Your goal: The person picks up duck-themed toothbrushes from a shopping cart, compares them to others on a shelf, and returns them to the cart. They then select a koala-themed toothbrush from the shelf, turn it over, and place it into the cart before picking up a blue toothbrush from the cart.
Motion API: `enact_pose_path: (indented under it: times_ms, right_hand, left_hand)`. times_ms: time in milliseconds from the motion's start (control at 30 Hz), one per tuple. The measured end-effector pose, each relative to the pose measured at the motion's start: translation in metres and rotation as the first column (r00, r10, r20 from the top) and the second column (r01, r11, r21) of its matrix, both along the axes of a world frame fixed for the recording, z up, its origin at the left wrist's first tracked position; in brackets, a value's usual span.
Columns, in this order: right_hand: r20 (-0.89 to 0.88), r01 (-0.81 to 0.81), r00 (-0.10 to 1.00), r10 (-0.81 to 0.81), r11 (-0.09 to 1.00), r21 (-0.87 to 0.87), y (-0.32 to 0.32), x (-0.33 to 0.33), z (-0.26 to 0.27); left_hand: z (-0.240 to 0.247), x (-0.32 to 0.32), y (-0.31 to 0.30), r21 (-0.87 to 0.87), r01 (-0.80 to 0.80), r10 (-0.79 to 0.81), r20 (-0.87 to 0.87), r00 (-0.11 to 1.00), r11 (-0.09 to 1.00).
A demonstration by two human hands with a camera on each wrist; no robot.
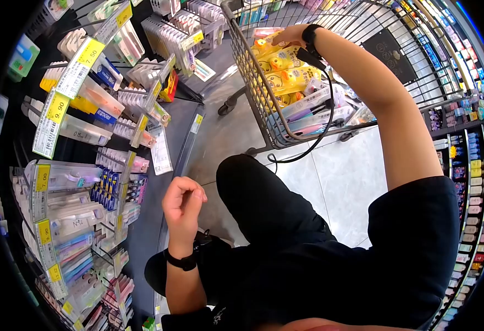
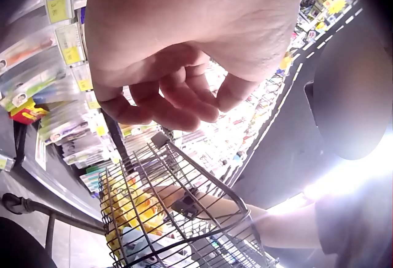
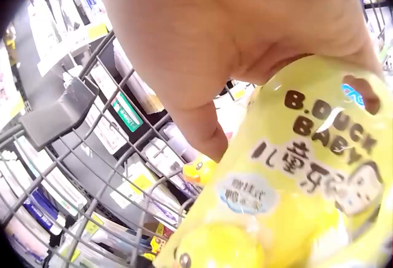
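Observation:
My right hand is down inside the shopping cart, at its far end, over a pile of yellow duck packs. In the right wrist view a yellow B.Duck Baby pack fills the foreground. My right hand holds it by the upper part, thumb along its left side and the other fingers hidden behind it. Near the shelf, my left hand hovers with fingers loosely curled and holds nothing. The left wrist view shows that left hand from the palm side.
The wire cart also carries clear-wrapped packs at its near end. To the left, shelves hold hanging toothbrush packs and yellow price tags. More stocked shelves run along the right. A black cable loops from the right wrist.

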State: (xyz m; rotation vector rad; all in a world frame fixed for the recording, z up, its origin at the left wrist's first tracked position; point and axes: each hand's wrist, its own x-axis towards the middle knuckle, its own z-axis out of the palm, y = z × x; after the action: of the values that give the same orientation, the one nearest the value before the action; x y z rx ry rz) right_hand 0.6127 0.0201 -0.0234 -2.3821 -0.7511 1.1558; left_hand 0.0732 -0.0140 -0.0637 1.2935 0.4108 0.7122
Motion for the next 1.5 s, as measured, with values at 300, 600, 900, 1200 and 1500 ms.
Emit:
enact_pose_path:
  times_ms: [300, 600, 900, 1200, 1500]
  right_hand:
    - [-0.175, 0.077, 0.983, -0.064, 0.995, 0.063, 0.000, 0.004, 0.022]
    - [0.025, -0.128, 0.992, 0.127, 0.991, 0.031, -0.054, -0.039, 0.119]
    - [-0.138, 0.021, 0.990, -0.020, 1.000, 0.009, -0.081, 0.007, 0.022]
    - [-0.162, 0.156, 0.977, -0.137, 0.981, 0.116, -0.074, -0.011, 0.032]
    - [-0.225, -0.237, 0.948, 0.227, 0.971, -0.021, -0.065, -0.007, 0.035]
  left_hand:
    - [0.006, -0.014, 0.000, 0.035, -0.032, 0.032, -0.011, 0.999, 0.999]
    - [0.006, -0.015, -0.004, 0.087, -0.047, 0.053, -0.068, 0.996, 0.995]
    - [0.006, -0.004, -0.008, 0.097, -0.007, 0.017, -0.107, 0.994, 0.995]
    - [0.004, 0.003, -0.016, 0.109, 0.031, -0.022, -0.078, 0.997, 0.994]
    - [0.005, 0.004, -0.012, 0.112, 0.027, -0.018, -0.080, 0.997, 0.993]
